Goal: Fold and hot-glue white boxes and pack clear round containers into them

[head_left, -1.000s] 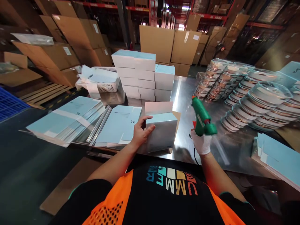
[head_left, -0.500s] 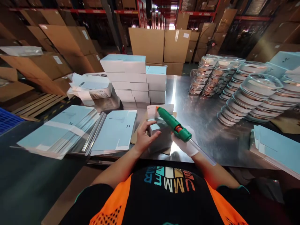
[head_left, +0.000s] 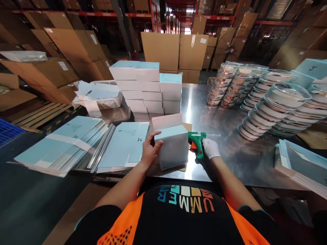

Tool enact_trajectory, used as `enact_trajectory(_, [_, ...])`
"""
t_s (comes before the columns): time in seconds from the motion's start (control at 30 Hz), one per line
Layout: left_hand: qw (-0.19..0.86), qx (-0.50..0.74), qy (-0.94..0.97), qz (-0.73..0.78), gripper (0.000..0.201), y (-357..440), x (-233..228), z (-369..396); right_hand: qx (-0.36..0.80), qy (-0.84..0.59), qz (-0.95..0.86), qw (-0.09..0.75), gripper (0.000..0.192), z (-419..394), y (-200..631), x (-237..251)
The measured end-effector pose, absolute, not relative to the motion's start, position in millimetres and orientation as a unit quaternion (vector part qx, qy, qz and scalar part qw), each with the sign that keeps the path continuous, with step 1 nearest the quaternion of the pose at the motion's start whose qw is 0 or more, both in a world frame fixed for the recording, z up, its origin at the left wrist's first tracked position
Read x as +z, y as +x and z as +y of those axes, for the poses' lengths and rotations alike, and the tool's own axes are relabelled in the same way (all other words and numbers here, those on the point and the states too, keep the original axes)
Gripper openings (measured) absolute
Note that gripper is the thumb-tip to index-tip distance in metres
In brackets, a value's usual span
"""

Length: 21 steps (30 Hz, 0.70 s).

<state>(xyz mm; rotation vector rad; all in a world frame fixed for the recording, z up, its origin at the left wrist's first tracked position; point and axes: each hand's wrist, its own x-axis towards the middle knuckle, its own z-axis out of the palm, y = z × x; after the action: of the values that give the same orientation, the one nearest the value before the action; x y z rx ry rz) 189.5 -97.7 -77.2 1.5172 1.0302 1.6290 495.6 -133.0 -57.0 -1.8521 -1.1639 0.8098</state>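
Note:
A pale blue and white carton (head_left: 173, 146) stands on the metal table in front of me, its raised flap (head_left: 167, 119) behind it. My left hand (head_left: 151, 148) is bare and grips the carton's left side, thumb and fingers at its upper edge. Right of the carton is a green hot glue gun (head_left: 198, 140) with an orange trigger, upright, its nozzle side toward the carton. In a white glove, my right hand (head_left: 211, 148) is closed at the back of the gun's handle; its fingers are partly hidden. A clear glue stick sticks out behind the gun.
Flat blue-white cartons (head_left: 125, 144) lie in piles at left, with another pile (head_left: 301, 166) at right. Finished-looking boxes (head_left: 145, 86) are stacked behind. Stacks of clear-lidded round containers (head_left: 270, 109) stand at right. A white basket (head_left: 109, 100) holds papers.
The glue gun has come down from above the carton to its right side, turning from pointing away to pointing left. The carton has turned, its blue top now showing; my left hand has shifted slightly left.

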Motion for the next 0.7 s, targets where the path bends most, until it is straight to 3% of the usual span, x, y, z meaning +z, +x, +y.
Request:
enact_trajectory(0.1, [0.330,0.620,0.598,0.387,0.079,189.1,-77.8,-95.0,0.289,-0.691,-0.471,0.467,0.045,-126.9,483.6,-48.4])
enact_trajectory(0.2, [0.331,0.608,0.623,0.365,0.078,190.1,-80.2,-92.6,0.376,-0.544,-0.522,0.539,0.060,-115.7,451.8,-36.5])
enact_trajectory(0.3, [0.342,0.597,0.635,0.351,0.072,191.5,-84.1,-89.9,0.434,-0.455,-0.585,0.512,0.065,-106.6,433.6,-28.1])
enact_trajectory(0.47, [0.334,0.659,0.609,0.287,0.061,193.6,-82.3,-85.6,0.358,-0.405,-0.700,0.466,0.074,-112.3,453.7,-31.0])
enact_trajectory(0.63, [0.312,0.580,0.728,0.189,0.032,181.8,-66.9,-87.9,0.305,-0.345,-0.762,0.455,0.032,-131.6,463.5,-38.0])
enact_trajectory(0.7, [0.313,0.557,0.749,0.177,0.028,177.6,-63.8,-90.2,0.302,-0.330,-0.766,0.462,0.025,-136.5,460.4,-41.4])
